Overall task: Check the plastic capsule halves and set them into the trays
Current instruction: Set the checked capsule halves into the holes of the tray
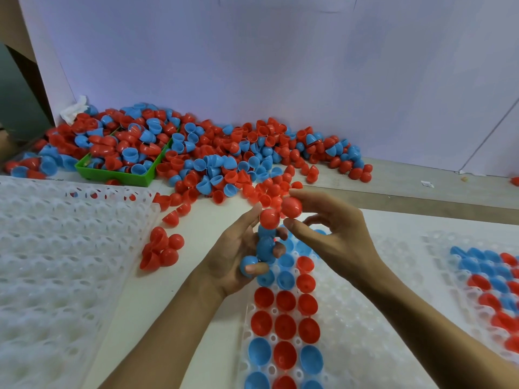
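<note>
While left hand (pixel 238 248) grips blue halves (pixel 265 247), right hand (pixel 331 231) pinches red half (pixel 291 206), above tray (pixel 351 318).

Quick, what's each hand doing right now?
Left hand: curled round a stack of blue plastic capsule halves with a red one on top.
Right hand: pinching a single red plastic capsule half.
</note>
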